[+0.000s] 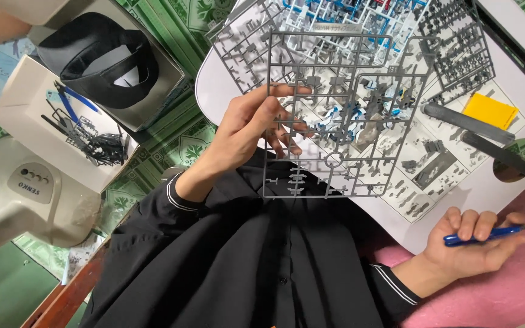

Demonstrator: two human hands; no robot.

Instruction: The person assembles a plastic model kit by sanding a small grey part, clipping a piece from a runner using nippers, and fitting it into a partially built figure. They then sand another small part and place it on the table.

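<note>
Two boxes (37, 130), one with offcuts (101, 149)

I wear a black button-front shirt of thin cloth, small dark buttons down its placket. Its long sleeves end in cuffs trimmed with two narrow white stripes. My left hand (251, 130) and right hand (469, 246) are bare, without rings.

Bright, even daylight fills the scene, with no harsh glare. The white worktop (518, 42) at the far right is brightest, almost washed out. Shadows are soft and faint. Focus is sharp at the centre; straight edges bow slightly near the frame's corners.
</note>
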